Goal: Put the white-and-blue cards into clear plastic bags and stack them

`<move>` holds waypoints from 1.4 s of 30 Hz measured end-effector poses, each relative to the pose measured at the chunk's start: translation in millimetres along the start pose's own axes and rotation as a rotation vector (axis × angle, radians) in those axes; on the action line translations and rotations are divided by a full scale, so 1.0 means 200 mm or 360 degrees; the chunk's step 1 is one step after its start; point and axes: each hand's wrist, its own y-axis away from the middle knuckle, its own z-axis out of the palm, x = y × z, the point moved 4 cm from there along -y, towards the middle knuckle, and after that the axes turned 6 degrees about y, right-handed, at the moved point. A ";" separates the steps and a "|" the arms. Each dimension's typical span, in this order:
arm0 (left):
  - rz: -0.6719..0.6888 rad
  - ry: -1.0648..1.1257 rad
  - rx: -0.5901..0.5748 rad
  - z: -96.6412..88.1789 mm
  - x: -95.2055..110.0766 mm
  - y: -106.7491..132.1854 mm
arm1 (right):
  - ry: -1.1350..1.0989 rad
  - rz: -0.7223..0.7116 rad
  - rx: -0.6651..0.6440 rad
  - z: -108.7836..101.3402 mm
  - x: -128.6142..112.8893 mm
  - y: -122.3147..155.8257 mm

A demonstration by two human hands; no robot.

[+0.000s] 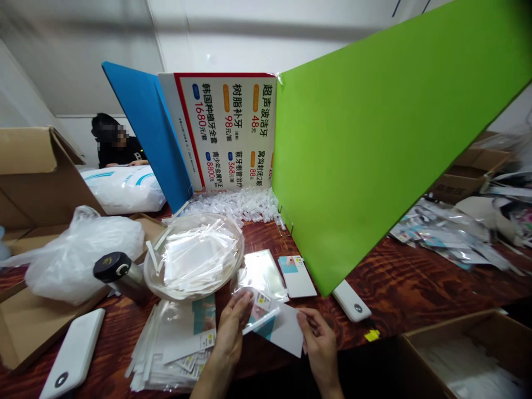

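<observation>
My left hand (233, 321) grips a clear plastic bag (266, 317) by its left end, fingers closed. Between the thumb and fingers of my right hand (319, 338) is the right edge of a printed card (288, 331), white with a teal part. The card's left part overlaps the bag; how far it lies inside I cannot tell. Just beyond my hands lie clear bags (264, 271) and a small stack of similar cards (298, 280). Left of my left hand is a pile of bagged cards (178, 341).
A round basket (150, 277) holds flat clear sleeves. Small white tubes (249, 208) are heaped behind it, before a green board (357, 144) and a blue board (145, 133). A flask (124, 274), white devices (75, 354) and open boxes (419, 332) stand around. Another person (118, 147) sits behind.
</observation>
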 end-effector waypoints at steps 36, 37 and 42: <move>0.0355 -0.1742 -0.0238 -0.48 0.70 0.32 | 0.0703 -0.0611 -0.0026 -0.04 -0.09 -0.04; 0.0382 -0.1901 -0.0251 -0.54 0.78 0.29 | 0.0921 -0.0566 0.0129 -0.09 -0.10 -0.09; 0.0849 -0.2410 -0.0289 -0.71 1.00 0.11 | 0.1914 -0.0107 0.0342 -0.13 -0.10 -0.27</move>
